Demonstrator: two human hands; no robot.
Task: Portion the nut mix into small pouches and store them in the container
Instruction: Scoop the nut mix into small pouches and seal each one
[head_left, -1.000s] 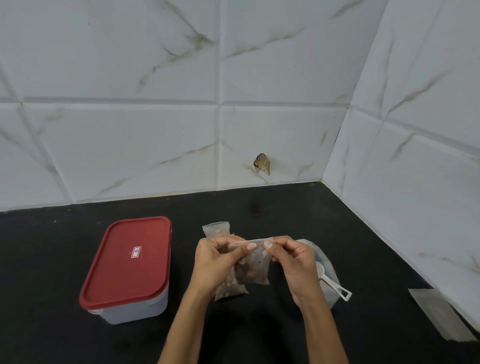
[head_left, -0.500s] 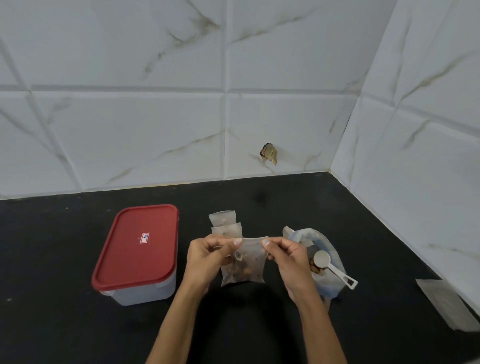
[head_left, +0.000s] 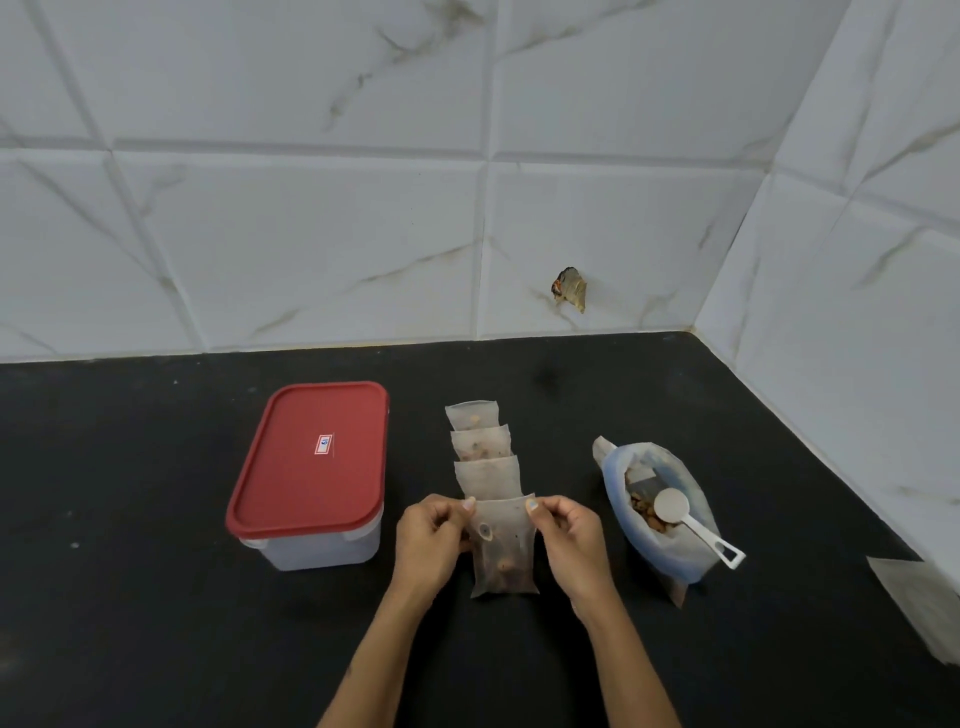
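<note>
A small translucent pouch (head_left: 505, 551) with nuts inside lies on the black counter (head_left: 156, 623), nearest me in a row. My left hand (head_left: 431, 540) pinches its top left corner and my right hand (head_left: 569, 540) pinches its top right corner. Three more filled pouches (head_left: 485, 447) lie overlapping in a line behind it. To the right stands the open blue-rimmed bag of nut mix (head_left: 654, 514) with a white measuring spoon (head_left: 691, 522) resting in its mouth. The clear container (head_left: 311, 551) with its red lid (head_left: 311, 457) on sits to the left.
White marble-patterned tiled walls meet in a corner at the back right. A flat stack of empty pouches (head_left: 919, 603) lies at the counter's right edge. A small brownish object (head_left: 570, 289) sticks to the back wall.
Both hands have brought the pouch down from in front of me onto the counter, at the near end of the row. The view has tilted, showing the pouches behind it.
</note>
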